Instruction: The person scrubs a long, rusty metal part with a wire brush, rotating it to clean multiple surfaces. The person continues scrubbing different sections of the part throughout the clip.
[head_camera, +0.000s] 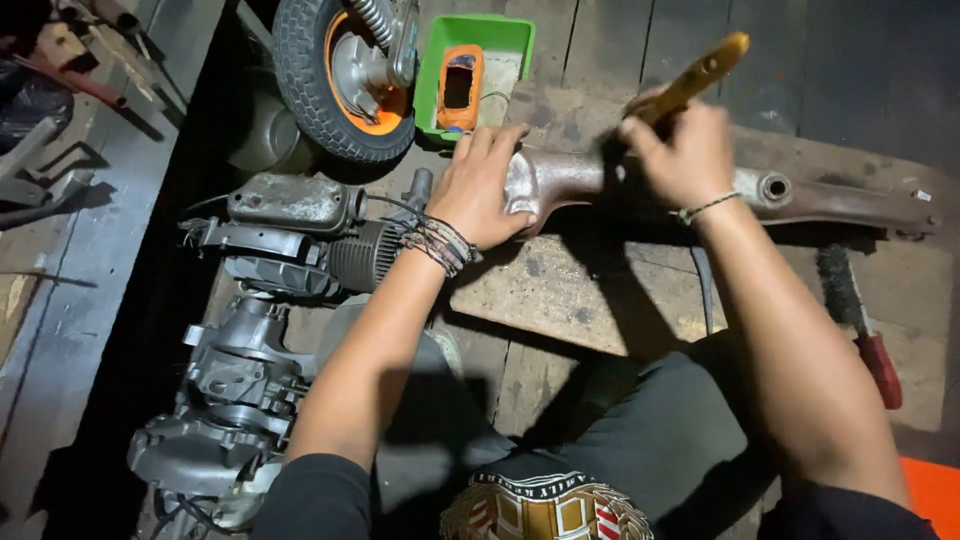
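Observation:
A long rusty metal arm-shaped part (800, 195) lies across a stained cardboard sheet (560, 290) on the wooden floor. My left hand (480, 185) rests on its shiny left end and holds it down. My right hand (680, 150) is closed around a brush with a yellow handle (695, 75), pressed against the middle of the part; the bristle end is hidden under my fist.
A grey engine block (250, 340) lies at the left beside my knee. A small wheel with an orange hub (345, 70) and a green tray (478, 60) holding an orange container stand at the back. A red-handled wire brush (860, 320) lies at the right.

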